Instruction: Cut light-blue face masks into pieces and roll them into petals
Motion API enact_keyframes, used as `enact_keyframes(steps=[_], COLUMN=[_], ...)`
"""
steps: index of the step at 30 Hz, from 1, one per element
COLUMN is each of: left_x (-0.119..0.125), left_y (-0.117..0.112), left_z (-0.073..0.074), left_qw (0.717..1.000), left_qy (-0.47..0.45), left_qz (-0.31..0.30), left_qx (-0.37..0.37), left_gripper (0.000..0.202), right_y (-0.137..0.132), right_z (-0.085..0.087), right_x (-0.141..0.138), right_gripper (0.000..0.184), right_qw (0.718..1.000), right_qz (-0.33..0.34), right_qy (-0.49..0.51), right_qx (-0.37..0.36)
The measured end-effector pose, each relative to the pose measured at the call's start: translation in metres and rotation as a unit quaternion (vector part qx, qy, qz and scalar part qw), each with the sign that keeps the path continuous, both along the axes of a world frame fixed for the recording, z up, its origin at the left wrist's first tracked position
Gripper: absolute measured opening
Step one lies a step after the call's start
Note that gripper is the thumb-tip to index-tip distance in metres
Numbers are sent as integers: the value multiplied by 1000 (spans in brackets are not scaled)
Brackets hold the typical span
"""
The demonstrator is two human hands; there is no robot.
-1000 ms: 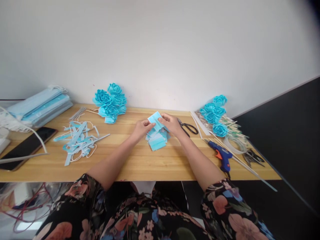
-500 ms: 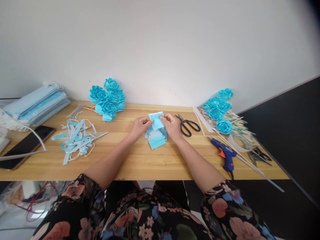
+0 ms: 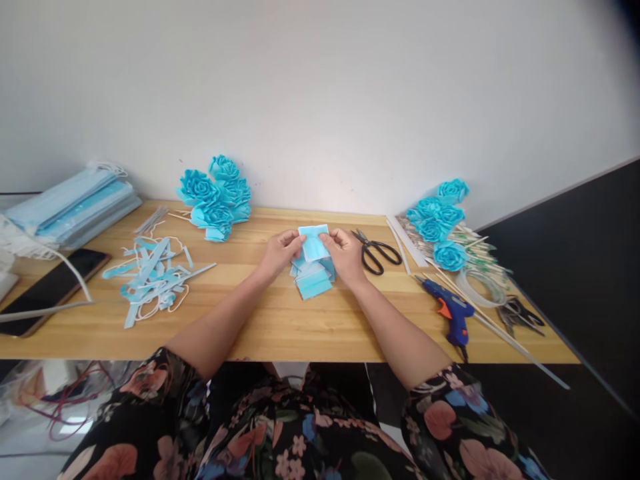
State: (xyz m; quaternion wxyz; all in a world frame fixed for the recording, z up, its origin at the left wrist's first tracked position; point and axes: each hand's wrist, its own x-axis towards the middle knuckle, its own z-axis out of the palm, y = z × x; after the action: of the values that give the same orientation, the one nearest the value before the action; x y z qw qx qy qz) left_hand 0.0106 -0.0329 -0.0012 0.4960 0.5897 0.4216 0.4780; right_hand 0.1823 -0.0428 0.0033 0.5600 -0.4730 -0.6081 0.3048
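Note:
Between my two hands is a light-blue square of mask fabric [image 3: 315, 244] with a white upper edge. My left hand [image 3: 281, 254] pinches its left side between thumb and fingers. On the other side, my right hand [image 3: 347, 253] grips the right edge, its thumb lying on the front. Just below, a small pile of cut blue squares [image 3: 313, 283] lies on the wooden table, partly hidden by the held one. Black-handled scissors [image 3: 376, 253] rest right beside my right hand.
Blue fabric roses [image 3: 215, 200] stand at back left, more roses [image 3: 435, 217] at right. Cut strips [image 3: 155, 277], a phone [image 3: 55, 290] and stacked face masks [image 3: 75, 203] occupy the left. A blue glue gun [image 3: 450, 307], tape roll [image 3: 480, 288] and pliers [image 3: 517, 313] lie right.
The held square now sits flatter and straighter between my hands, its tilt nearly gone. My left fingers have shifted slightly on its edge. Everything else stays in place.

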Motion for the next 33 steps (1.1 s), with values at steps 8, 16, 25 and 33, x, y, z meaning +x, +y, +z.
enact_keyframes(steps=[8, 16, 25, 33], left_x=[0, 1, 2, 0], left_y=[1, 0, 0, -1], left_z=[1, 5, 5, 4], left_qw=[999, 999, 998, 999], left_qy=[-26, -31, -42, -47], left_qz=[24, 31, 29, 16], left_qx=[-11, -18, -24, -1], left_gripper=[40, 40, 44, 45], right_y=[-1, -3, -1, 1], right_z=[-2, 1, 1, -2], right_x=[-1, 0, 0, -1], right_gripper=[30, 33, 31, 34], right_qw=[1000, 1000, 1000, 998], right_qz=[-4, 2, 24, -11], right_qy=[-31, -25, -5, -56], right_qx=[4, -3, -16, 3])
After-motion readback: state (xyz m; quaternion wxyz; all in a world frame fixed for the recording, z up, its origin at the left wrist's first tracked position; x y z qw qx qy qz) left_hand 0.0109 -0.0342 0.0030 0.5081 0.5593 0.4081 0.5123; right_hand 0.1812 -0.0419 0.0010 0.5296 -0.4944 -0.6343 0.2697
